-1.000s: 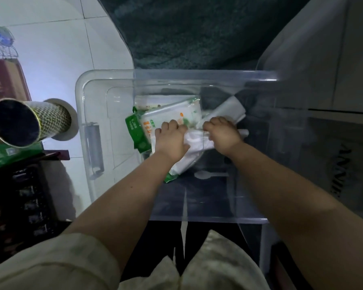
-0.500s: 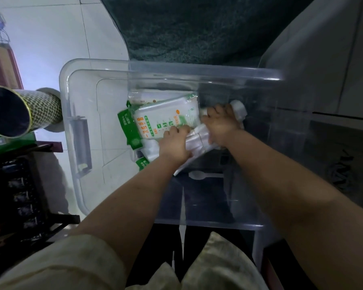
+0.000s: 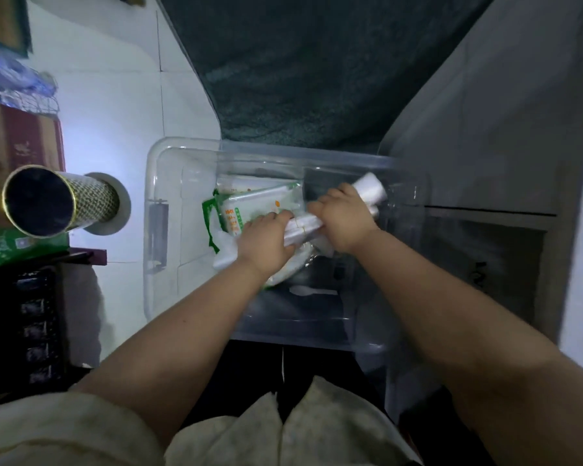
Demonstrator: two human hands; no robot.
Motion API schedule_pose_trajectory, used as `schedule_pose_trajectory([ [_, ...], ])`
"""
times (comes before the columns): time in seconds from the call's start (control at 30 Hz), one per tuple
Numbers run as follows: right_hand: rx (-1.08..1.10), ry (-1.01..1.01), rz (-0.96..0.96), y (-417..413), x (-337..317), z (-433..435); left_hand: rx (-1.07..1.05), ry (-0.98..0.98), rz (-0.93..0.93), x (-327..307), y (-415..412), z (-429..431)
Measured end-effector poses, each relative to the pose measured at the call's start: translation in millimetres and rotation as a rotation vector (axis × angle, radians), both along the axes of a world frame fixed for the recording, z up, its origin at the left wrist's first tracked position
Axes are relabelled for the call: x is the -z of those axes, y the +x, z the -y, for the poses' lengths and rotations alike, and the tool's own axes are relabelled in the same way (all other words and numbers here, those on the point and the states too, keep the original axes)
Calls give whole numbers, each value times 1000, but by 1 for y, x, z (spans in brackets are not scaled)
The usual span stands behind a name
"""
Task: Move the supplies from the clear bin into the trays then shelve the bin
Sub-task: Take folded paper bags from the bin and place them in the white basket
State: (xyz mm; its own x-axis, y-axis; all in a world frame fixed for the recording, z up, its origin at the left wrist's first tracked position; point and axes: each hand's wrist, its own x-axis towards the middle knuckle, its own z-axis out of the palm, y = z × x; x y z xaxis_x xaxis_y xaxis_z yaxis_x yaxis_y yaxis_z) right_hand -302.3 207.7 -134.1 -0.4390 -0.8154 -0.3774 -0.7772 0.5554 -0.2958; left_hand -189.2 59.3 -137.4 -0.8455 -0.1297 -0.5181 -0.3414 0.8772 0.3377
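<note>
A clear plastic bin [image 3: 155, 183] sits on the floor in front of me. Inside it lie green-and-white supply packs [image 3: 249, 205] and a loose white plastic spoon [image 3: 312, 290]. Both my hands are inside the bin. My left hand [image 3: 266, 238] and my right hand [image 3: 342, 216] are closed side by side on a white plastic-wrapped bundle [image 3: 303, 227]. A white roll end [image 3: 371, 188] of that bundle sticks out past my right hand. No trays are in view.
A gold-rimmed patterned tube [image 3: 58, 200] lies on its side at the left, over a dark rack [image 3: 31, 317] and a green box [image 3: 11, 245]. A dark green rug [image 3: 317, 68] lies beyond the bin. A grey cabinet [image 3: 502, 136] stands at the right.
Both hands have drawn together on the white bundle and bunched it up. The view has pulled back, so the bin looks smaller and farther away.
</note>
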Motion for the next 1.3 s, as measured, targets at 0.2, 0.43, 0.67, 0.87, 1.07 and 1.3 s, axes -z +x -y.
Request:
schedule_pose_trajectory([
  [0.2, 117, -174, -183, -16, -111, 8, 119, -137, -142, -115, -36, 22],
  [0.43, 239, -321, -493, -47, -260, 10, 264, -337, -448, -272, -93, 42],
  [0.67, 371, -401, -820, -73, -408, 22, 376, -388, -824, -422, -144, 65],
  [0.87, 573, -518, -1142, -36, -493, 18, 558, -328, -1066, -514, -157, 71],
  [1.07, 820, -479, -1401, 59, -519, -28, 810, -188, -1241, -554, -132, 2],
  [1.3, 1171, -52, -1433, 236, -528, -121, 1129, 52, -1347, -549, -30, -127],
])
